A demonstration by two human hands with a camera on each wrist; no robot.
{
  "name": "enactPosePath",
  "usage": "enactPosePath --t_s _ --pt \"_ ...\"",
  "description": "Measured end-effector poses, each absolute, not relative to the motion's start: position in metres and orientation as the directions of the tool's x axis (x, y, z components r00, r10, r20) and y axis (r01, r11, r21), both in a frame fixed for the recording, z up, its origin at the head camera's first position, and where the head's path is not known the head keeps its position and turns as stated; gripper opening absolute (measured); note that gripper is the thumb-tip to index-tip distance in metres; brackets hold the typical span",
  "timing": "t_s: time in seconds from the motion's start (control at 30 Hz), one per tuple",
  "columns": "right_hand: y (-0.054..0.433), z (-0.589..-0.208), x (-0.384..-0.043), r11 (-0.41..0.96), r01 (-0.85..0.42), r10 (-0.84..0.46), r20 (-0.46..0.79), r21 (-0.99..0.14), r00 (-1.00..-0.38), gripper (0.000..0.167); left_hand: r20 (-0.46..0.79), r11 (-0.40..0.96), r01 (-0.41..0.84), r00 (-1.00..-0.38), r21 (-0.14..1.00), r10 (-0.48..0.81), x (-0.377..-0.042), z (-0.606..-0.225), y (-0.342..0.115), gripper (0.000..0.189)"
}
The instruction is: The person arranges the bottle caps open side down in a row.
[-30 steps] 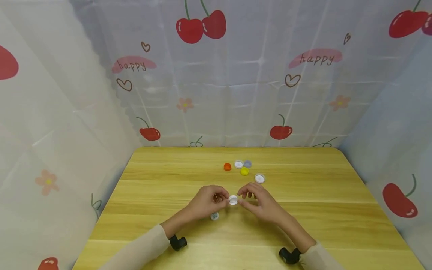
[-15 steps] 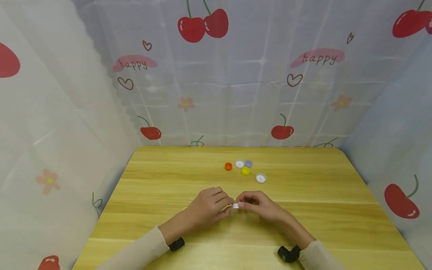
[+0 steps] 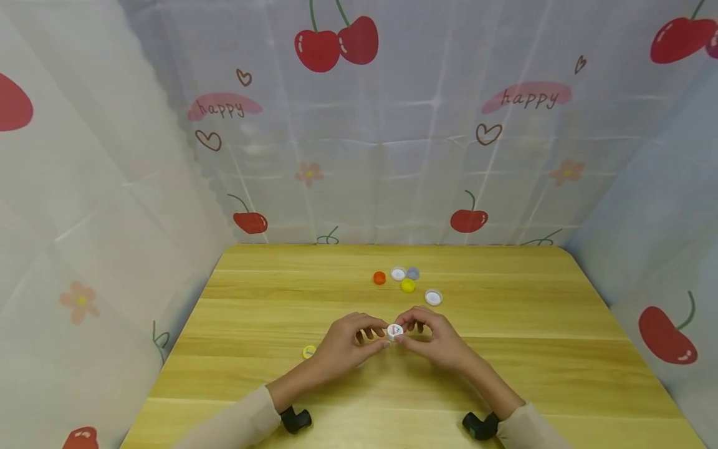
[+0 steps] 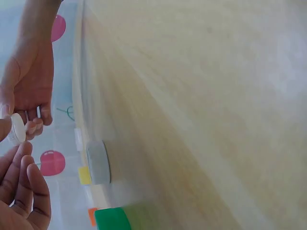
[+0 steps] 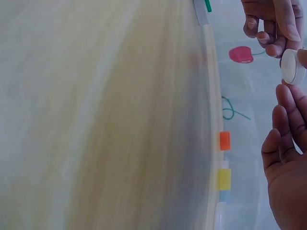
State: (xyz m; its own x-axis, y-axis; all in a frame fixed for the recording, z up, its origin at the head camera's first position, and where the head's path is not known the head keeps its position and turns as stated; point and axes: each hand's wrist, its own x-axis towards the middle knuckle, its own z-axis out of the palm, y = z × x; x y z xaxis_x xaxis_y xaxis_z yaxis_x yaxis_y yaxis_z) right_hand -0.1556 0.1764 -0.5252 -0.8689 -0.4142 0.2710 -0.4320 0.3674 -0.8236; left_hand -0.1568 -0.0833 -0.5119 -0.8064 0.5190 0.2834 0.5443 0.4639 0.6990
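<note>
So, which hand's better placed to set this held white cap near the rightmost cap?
Probably the right hand: its thumb touches the white cap, and the rightmost cap lies just beyond it; the left hand is farther.

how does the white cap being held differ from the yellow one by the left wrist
The held cap is white, while the other cap is yellow. The held cap is raised above the table; the other cap lies on it. Both are round, with printed marks on top.
</note>
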Motion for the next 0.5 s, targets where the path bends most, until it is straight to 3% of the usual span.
enactPosePath --t_s 0.17,0.5 --pt "0.1735 -0.5254 -0.1543 0.391 -0.540 -0.430 0.371 -0.745 -0.823 0.020 0.248 0.451 0.491 -0.832 0.745 0.496 -0.1571 -0.5160 -0.0821 0.022" --pt "0.1720 -0.5253 -0.1541 0.400 -0.570 -0.442 0.393 -0.718 -0.806 0.022 0.241 0.433 0.490 -0.824 0.757 0.512 -0.1591 -0.5190 -0.0855 0.020"
